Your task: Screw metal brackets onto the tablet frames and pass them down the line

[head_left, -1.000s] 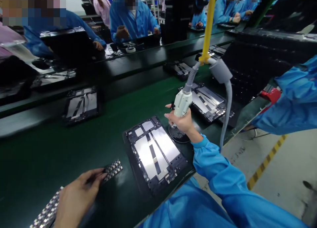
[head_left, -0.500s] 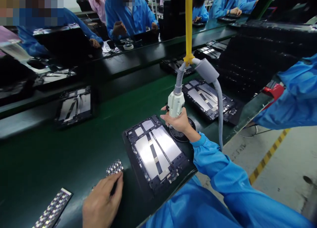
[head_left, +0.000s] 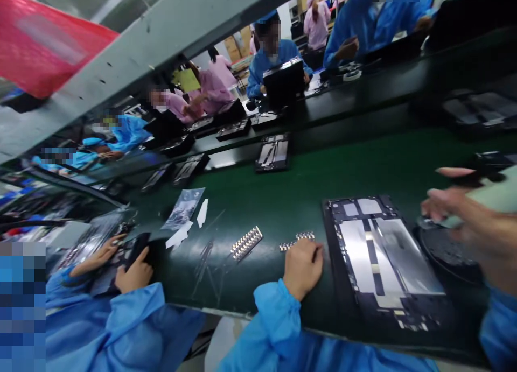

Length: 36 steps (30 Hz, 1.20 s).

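My left hand (head_left: 304,267) is closed, its fingertips down at a card of small metallic parts (head_left: 305,236); whatever they pinch is hidden. A second card of such parts (head_left: 246,243) lies to its left. My right hand (head_left: 456,205), smeared by motion, grips the pale handle of an electric screwdriver (head_left: 498,191) at the right edge. Beneath that hand is a round dark dish (head_left: 448,251); the screwdriver's tip cannot be made out. Between my hands lies an opened tablet (head_left: 390,253), with silvery battery panels, ribbon cables and a dark frame.
A co-worker's hands (head_left: 135,269) hold a dark device at the left. Clear plastic bags (head_left: 183,208) and white scraps (head_left: 179,235) lie nearby. More opened tablets (head_left: 273,152) lie along the bench's far side. A grey beam (head_left: 133,49) crosses overhead. People in blue sit opposite.
The view has swung left, bringing the co-worker's hands and the overhead beam into sight. My left hand stays at the card of parts. My right hand still holds the screwdriver near the dish.
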Tool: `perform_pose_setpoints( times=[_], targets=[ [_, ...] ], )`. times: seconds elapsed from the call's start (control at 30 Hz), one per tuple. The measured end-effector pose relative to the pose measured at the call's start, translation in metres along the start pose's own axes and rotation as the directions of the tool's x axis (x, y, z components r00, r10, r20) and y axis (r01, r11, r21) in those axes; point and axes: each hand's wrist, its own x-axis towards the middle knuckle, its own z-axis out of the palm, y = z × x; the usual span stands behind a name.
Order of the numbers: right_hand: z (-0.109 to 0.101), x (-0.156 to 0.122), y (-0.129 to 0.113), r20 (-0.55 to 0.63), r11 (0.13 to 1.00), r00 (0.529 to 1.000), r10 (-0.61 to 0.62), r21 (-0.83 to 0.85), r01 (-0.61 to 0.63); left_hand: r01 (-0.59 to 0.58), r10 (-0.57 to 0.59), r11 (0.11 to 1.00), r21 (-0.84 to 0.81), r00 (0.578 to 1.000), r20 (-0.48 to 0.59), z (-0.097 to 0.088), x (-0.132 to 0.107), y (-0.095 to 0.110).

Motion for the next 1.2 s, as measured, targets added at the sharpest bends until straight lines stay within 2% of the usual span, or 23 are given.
perform_pose_setpoints(
  times=[0.1,0.23,0.3,0.43,0.6,0.77,0.83,1.03,1.2],
  targets=[
    [0.030,-0.010,0.001,-0.017,0.979,0.999,0.038,-0.202,-0.040,0.124,-0.126,0.991,-0.040,0.991,-0.045,-0.009,0.007,-0.021],
    [0.063,-0.019,0.023,0.143,0.968,0.985,0.094,-0.243,-0.057,0.263,-0.273,0.957,-0.124,0.959,-0.080,-0.008,0.016,-0.048],
    [0.076,-0.022,0.035,0.197,0.961,0.970,0.143,-0.264,-0.087,0.281,-0.297,0.948,-0.152,0.950,-0.094,-0.007,0.017,-0.052],
    [0.093,-0.026,0.053,0.257,0.948,0.939,0.228,-0.279,-0.154,0.230,-0.248,0.963,-0.142,0.961,-0.121,-0.009,0.015,-0.050],
    [0.095,-0.029,0.065,0.281,0.929,0.917,0.284,-0.316,-0.191,0.225,-0.256,0.957,-0.184,0.952,-0.169,-0.009,0.014,-0.048],
    [0.094,-0.028,0.067,0.266,0.938,0.933,0.242,-0.310,-0.155,0.369,-0.452,0.848,-0.381,0.878,-0.156,-0.004,0.011,-0.049],
    [0.094,-0.027,0.067,0.254,0.935,0.939,0.232,-0.325,-0.143,0.379,-0.478,0.819,-0.431,0.865,-0.149,-0.003,0.010,-0.048],
    [0.095,-0.026,0.067,0.233,0.921,0.935,0.265,-0.349,-0.174,0.344,-0.422,0.869,-0.356,0.891,-0.169,-0.005,0.010,-0.047],
    [0.094,-0.026,0.070,0.243,0.925,0.935,0.257,-0.341,-0.166,0.215,-0.311,0.913,-0.347,0.918,-0.248,-0.005,0.013,-0.051]
  ],
)
